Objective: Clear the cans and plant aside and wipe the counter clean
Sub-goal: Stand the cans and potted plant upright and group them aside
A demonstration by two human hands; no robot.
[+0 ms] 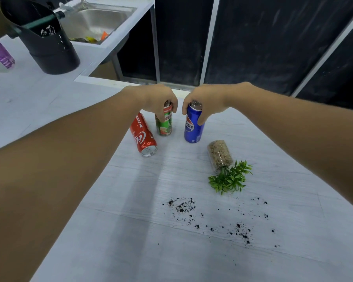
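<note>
The left hand [159,100] has its grip clamped on an upright green Milo can [165,124]; the right hand [204,102] grips an upright blue Pepsi can [193,128]. A red Coca-Cola can [143,135], reading "RECYCLE ME", lies beside them on the tabletop [130,231]. The plant [229,178] lies tipped in its pebble-filled glass jar [220,154], with dark crumbs [181,205] nearby.

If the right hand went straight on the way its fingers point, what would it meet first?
The right hand already grips the blue can. Its fingers point leftward, so past that it would probably meet the green can in the left hand; depth unclear.
</note>
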